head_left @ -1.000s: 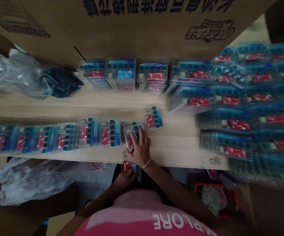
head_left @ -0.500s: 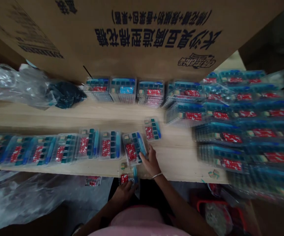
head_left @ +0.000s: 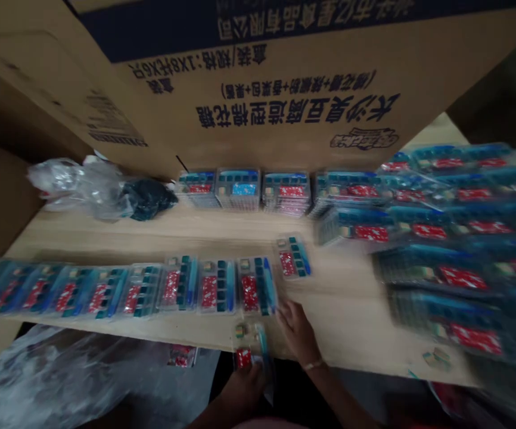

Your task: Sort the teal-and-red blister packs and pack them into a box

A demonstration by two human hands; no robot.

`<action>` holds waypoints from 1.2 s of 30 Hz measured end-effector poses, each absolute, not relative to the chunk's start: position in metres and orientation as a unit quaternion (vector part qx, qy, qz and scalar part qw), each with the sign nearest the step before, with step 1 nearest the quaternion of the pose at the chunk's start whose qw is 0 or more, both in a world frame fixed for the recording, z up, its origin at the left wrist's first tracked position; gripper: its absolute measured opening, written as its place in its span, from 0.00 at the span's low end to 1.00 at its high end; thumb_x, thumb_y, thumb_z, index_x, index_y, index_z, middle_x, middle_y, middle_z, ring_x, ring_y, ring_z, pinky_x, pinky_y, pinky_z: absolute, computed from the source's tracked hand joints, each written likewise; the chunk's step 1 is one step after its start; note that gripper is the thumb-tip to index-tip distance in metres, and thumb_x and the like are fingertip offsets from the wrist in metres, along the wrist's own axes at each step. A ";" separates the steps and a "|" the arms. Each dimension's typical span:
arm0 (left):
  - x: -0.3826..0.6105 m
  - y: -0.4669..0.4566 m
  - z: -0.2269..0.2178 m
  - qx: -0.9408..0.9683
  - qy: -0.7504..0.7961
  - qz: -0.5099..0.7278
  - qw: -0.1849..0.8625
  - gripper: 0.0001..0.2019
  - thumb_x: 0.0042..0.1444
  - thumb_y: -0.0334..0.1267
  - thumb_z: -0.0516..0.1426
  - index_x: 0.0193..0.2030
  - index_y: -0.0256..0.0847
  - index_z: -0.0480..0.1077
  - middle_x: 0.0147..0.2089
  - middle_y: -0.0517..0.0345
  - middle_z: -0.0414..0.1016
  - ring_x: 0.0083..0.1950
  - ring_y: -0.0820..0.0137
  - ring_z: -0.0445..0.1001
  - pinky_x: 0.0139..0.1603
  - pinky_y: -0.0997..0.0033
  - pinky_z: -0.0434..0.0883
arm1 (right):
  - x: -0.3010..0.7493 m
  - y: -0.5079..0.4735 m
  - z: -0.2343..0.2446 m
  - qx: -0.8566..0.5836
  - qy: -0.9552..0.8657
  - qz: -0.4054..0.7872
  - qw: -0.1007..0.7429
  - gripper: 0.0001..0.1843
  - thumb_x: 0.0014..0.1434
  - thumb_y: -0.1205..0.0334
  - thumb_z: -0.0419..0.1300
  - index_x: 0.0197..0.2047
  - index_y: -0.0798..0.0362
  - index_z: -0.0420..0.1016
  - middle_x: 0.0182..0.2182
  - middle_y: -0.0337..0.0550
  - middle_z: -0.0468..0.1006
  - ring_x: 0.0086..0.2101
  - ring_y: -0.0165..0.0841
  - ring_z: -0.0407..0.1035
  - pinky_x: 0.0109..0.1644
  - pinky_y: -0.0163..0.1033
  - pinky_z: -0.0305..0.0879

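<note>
My left hand (head_left: 244,386) grips the lower end of a clear plastic tray (head_left: 249,333) at the table's front edge; inside are a red patterned packet and a small pale block, and the fingers hide the rest. Just to the right, my right hand (head_left: 299,333) is over the table with its fingers apart, holding nothing. Its fingertips are beside the lower right corner of another filled tray (head_left: 249,293), which has a red packet, dark green blocks and a blue strip. Whether they touch it is blurred. A smaller-looking filled tray (head_left: 287,264) lies farther back.
Similar trays (head_left: 131,297) stand in a row to the left. Stacked trays (head_left: 459,277) crowd the right side, with more stacks (head_left: 239,189) along the back. Behind rises a large cardboard box (head_left: 285,143). Plastic bags (head_left: 83,185) sit at the back left; small loose pieces (head_left: 437,357) lie front right.
The tray by my right hand was tilted and is now straight in line with the row; my right hand has come off its face to its right side. The camera view has shifted.
</note>
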State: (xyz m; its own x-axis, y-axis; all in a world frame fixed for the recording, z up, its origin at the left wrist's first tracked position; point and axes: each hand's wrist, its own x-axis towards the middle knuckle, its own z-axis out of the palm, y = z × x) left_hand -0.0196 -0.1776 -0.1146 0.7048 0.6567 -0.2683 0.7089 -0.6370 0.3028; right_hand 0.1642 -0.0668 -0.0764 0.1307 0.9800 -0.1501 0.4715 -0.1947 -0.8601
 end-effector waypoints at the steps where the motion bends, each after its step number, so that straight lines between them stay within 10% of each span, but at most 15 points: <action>1: -0.015 -0.178 -0.114 0.910 0.361 -0.071 0.193 0.15 0.57 0.33 0.53 0.52 0.39 0.65 0.43 0.46 0.73 0.39 0.62 0.74 0.33 0.68 0.74 | 0.169 -0.079 -0.083 -0.660 -0.543 0.424 0.299 0.16 0.55 0.48 0.51 0.39 0.50 0.69 0.37 0.49 0.77 0.38 0.41 0.73 0.46 0.49 0.69; 6: 0.006 -0.169 -0.111 0.943 0.257 -0.073 0.198 0.09 0.60 0.38 0.51 0.45 0.39 0.67 0.35 0.52 0.72 0.29 0.69 0.71 0.22 0.73 0.67 | 0.184 -0.117 -0.108 -0.644 -0.536 0.504 0.209 0.13 0.49 0.52 0.54 0.36 0.49 0.69 0.28 0.43 0.78 0.31 0.40 0.74 0.37 0.45 0.70; 20: 0.104 -0.089 -0.109 0.965 0.227 0.028 0.127 0.16 0.61 0.34 0.51 0.54 0.41 0.67 0.58 0.47 0.69 0.60 0.59 0.65 0.60 0.54 0.60 | 0.303 -0.070 -0.090 -0.818 -0.454 0.276 0.219 0.09 0.48 0.67 0.55 0.35 0.53 0.72 0.28 0.41 0.79 0.30 0.33 0.73 0.36 0.35 0.66; 28: 0.111 -0.067 -0.085 0.934 0.341 0.032 0.096 0.18 0.59 0.42 0.53 0.54 0.40 0.68 0.59 0.44 0.68 0.61 0.56 0.64 0.58 0.54 0.61 | 0.311 -0.077 -0.109 -0.776 -0.390 0.347 0.355 0.11 0.55 0.62 0.54 0.41 0.54 0.70 0.32 0.43 0.78 0.34 0.33 0.73 0.41 0.38 0.69; 36: 0.126 -0.050 -0.078 0.942 0.328 -0.033 0.055 0.12 0.54 0.34 0.55 0.45 0.41 0.73 0.51 0.46 0.73 0.53 0.56 0.68 0.51 0.57 0.64 | 0.304 -0.143 -0.091 -0.758 -0.516 0.318 0.240 0.18 0.53 0.72 0.53 0.47 0.55 0.72 0.43 0.51 0.72 0.46 0.37 0.66 0.54 0.41 0.63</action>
